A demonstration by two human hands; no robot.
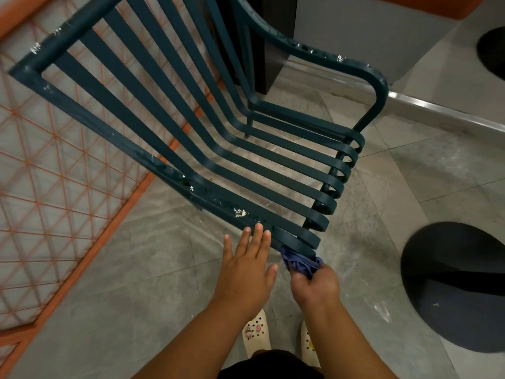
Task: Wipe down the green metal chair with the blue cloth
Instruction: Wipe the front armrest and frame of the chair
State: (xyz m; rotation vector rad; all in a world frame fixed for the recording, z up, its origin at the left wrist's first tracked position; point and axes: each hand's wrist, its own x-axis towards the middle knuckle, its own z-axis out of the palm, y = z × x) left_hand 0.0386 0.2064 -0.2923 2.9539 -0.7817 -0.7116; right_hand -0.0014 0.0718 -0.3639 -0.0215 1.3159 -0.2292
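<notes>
Slats of dark green metal make up the chair (pixel 218 149): flat strips run down the back, bend into the seat and end in curled scrolls along the front edge. White chips and scuffs fleck the paint on the top rail, on both armrests and on the near side rail. It stands on the grey tiled floor (pixel 136 283) just ahead of the person, its back toward the upper left and its scrolled front edge toward the lower right, so its long axis runs on that diagonal.

The left hand (pixel 246 265) is spread flat, fingers straight, with the fingertips touching the near side rail close to the front corner; it holds nothing. The right hand (pixel 314 283) is curled tight around the bunched blue cloth (pixel 297 262), which is pressed against the underside of the nearest scroll at that same corner.

An orange-framed mesh panel (pixel 54 160) lies tilted behind and to the left of the chair, showing through the back slats. A grey cabinet (pixel 369 31) stands beyond the far armrest, with a silvery metal strip (pixel 442 110) running along the floor past it. Two dark round shapes (pixel 453 285) sit on the floor to the right, well apart from the chair. Pale perforated clogs (pixel 257 332) show below the forearms.
</notes>
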